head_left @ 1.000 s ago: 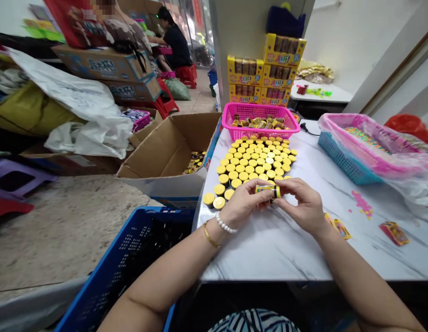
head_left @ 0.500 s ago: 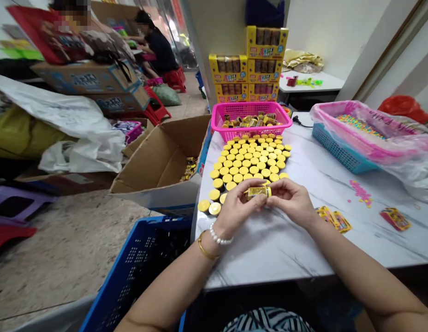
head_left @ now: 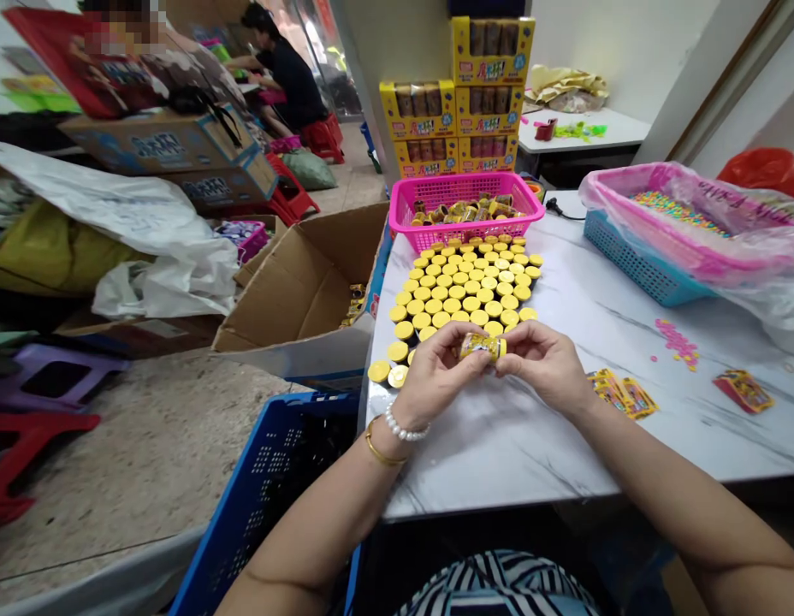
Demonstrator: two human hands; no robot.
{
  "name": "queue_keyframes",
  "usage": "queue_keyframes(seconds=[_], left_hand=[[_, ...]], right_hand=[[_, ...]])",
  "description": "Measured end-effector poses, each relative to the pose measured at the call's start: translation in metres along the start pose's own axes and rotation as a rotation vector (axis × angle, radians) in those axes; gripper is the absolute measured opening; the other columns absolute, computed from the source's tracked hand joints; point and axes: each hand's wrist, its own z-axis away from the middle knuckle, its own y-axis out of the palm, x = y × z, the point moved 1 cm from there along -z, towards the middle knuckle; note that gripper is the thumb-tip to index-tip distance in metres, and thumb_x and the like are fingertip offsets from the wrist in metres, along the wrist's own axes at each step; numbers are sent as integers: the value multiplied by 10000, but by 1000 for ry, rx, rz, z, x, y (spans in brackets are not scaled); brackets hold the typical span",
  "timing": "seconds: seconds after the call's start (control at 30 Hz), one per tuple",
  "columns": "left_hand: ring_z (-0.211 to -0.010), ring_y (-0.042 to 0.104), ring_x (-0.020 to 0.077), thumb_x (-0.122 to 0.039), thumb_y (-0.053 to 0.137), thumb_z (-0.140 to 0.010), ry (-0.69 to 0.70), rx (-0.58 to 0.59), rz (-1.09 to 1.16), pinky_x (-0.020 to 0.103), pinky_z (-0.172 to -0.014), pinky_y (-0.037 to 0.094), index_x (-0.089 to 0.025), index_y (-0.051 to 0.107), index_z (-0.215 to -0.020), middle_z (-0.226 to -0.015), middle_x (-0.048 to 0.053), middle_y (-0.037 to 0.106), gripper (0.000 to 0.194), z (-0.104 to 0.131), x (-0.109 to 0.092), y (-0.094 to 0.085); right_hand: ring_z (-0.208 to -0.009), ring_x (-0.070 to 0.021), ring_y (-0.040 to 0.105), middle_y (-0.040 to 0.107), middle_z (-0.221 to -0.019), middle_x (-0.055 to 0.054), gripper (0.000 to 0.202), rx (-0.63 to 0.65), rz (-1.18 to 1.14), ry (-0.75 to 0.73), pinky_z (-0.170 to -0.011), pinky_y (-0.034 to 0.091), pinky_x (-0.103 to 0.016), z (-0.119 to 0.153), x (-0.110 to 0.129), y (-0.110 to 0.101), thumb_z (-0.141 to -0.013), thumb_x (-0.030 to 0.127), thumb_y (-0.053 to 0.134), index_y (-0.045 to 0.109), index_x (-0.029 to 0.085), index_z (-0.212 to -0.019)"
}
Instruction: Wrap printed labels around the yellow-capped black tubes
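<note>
Between both hands lies a small cylindrical container [head_left: 482, 346] with a yellow printed label, tilted on its side above the table. My left hand [head_left: 439, 370] is wrapped round its body, thumb along the near side. The fingertips of my right hand [head_left: 542, 364] pinch the container's right end, where a yellow rim shows. Just beyond the hands stand many yellow-lidded containers [head_left: 452, 305], packed upright in rows on the white marbled table [head_left: 487, 453]. To the right of my right hand lie small printed cards or packets [head_left: 621, 393].
A pink basket [head_left: 467, 235] of loose containers stands behind the rows, with stacked yellow boxes [head_left: 490, 98] beyond. At right are a plastic-lined basket [head_left: 647, 265] of colourful beads and scattered pink pieces [head_left: 676, 342]. An open carton [head_left: 300, 282] and blue crate [head_left: 243, 488] flank the table's left edge.
The container has turned slightly between my hands, so a different side of its label shows. The whole view has shifted a little; both hands keep their hold.
</note>
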Motion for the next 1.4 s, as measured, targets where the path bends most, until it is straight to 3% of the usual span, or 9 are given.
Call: queue_keyframes(seconds=[0.13,0.3,0.6,0.77,0.83,0.93,1.17,1.27,1.4], left_hand=[[-679,641,132,-466,762,-869,-127,56,200,250,-620,507,-181,632,-1231,-876,38,678,479,-3,4,-4],[-615,570,94,-461,756,-878,-137,-3,108,223,-577,443,-135,699,-1013,-809,32,657,357,-7,6,-9],[-1132,627,231,-196,750,-881,393,95,-310,396,-1025,496,-238,765,-1096,-1145,93,687,220,-1,-2,-3],[-1009,653,192,-335,799,-850,188,4,-87,320,-865,551,-277,583,-1412,-1278,105,639,604,-3,5,-7],[-833,643,143,-395,751,-891,79,-43,-26,268,-735,534,-217,614,-1331,-1122,90,676,495,-4,6,-7],[-827,640,151,-384,780,-863,21,-49,-64,276,-758,527,-158,680,-1090,-974,71,700,335,-5,4,-6],[-956,646,190,-300,831,-811,76,80,-162,302,-861,507,-181,707,-1125,-1084,91,701,359,-6,0,-8],[-862,653,175,-376,818,-824,-39,126,-41,292,-784,504,-168,701,-1088,-973,72,705,356,-6,2,-8],[-710,585,117,-468,759,-870,-116,182,60,244,-660,448,-136,681,-908,-829,49,672,343,-6,5,-5]], right_hand=[[-792,-169,724,727,-886,-12,358,2,86,-126,-771,636,-346,-1,6,-5,-737,281,903,666,223,-999],[-947,-188,689,666,-1049,-48,307,14,317,-311,-859,622,-358,0,9,-8,-773,246,868,727,233,-1046],[-663,-133,696,734,-791,-12,344,0,-169,245,-627,606,-279,-6,0,-9,-676,380,940,728,175,-854],[-722,-131,714,751,-889,-2,314,-58,-68,99,-722,624,-302,-6,2,-9,-720,311,919,720,215,-943],[-798,-147,723,752,-910,-5,339,-71,8,-18,-780,629,-317,-5,3,-8,-700,278,930,725,224,-965],[-834,-160,729,750,-908,-12,345,-76,31,-76,-797,637,-326,-5,4,-7,-681,263,938,734,217,-956],[-605,-129,693,731,-714,-8,369,46,-205,326,-578,612,-255,-7,-3,-11,-687,406,932,680,160,-798],[-603,-129,680,713,-702,-2,346,93,-175,258,-569,598,-253,-7,-3,-13,-753,432,886,668,166,-784],[-767,-141,698,710,-1010,-13,357,106,3,38,-714,624,-317,-7,2,-18,-786,320,873,748,267,-1116]])
